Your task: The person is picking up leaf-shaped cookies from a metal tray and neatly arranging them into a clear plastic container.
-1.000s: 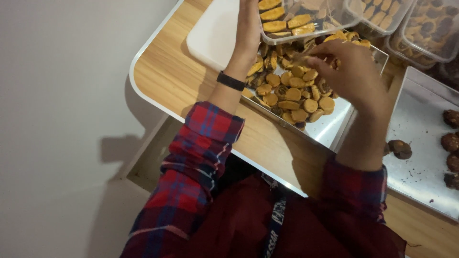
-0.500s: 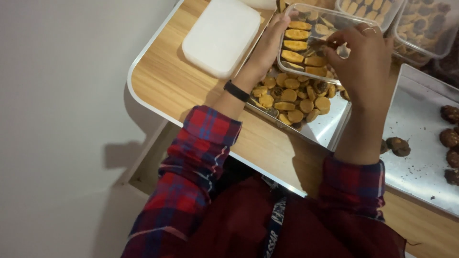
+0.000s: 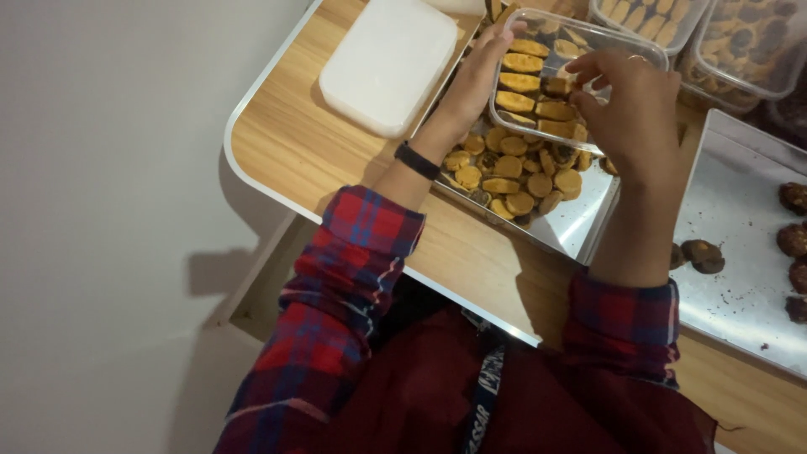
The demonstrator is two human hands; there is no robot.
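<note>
While steadying clear box (image 3: 538, 50) with left hand (image 3: 479, 76), right hand (image 3: 630, 109) pinching biscuit (image 3: 556, 87) directly above box rows.

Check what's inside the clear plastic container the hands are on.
The clear container holds golden oblong cookies lined in rows, filling its left part. The left hand steadies its side; the right hand covers the right part, so what lies there cannot be seen.
</note>
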